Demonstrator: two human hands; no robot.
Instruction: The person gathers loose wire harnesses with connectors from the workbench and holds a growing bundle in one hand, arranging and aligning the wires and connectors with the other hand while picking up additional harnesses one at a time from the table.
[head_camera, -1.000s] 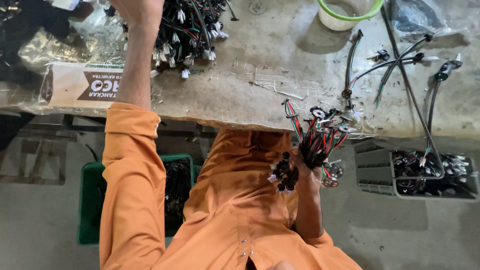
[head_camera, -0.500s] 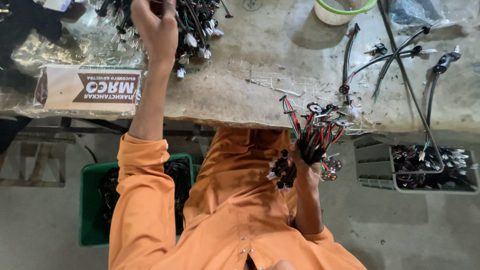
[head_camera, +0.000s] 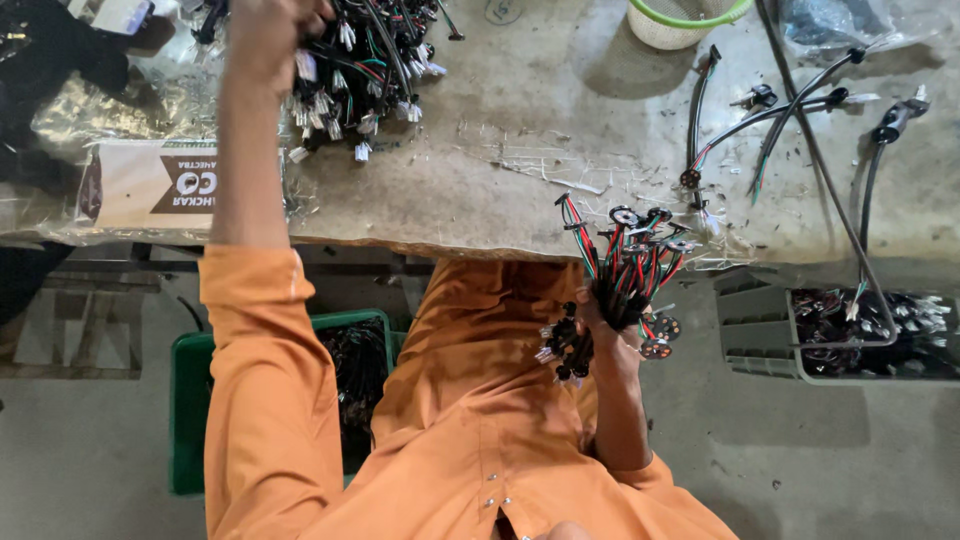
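Note:
My left hand (head_camera: 268, 35) reaches far across the workbench and closes on wires in a pile of black cable harnesses with white connectors (head_camera: 365, 70). My right hand (head_camera: 605, 325) stays near my lap, below the bench's front edge. It grips a bundle of short red, green and black wires (head_camera: 625, 270) with small round parts at the ends. Orange sleeves cover both arms.
A worn grey workbench (head_camera: 520, 140) holds loose black cables (head_camera: 780, 110), a green-rimmed basket (head_camera: 685, 18) and a brown-and-white carton (head_camera: 150, 185) under plastic film. A grey crate (head_camera: 760, 330) of parts sits at the right, and a green crate (head_camera: 195, 400) of cables at the left.
My left hand moved toward me across the harness pile and closed on its wires. The right hand kept its bundle almost still.

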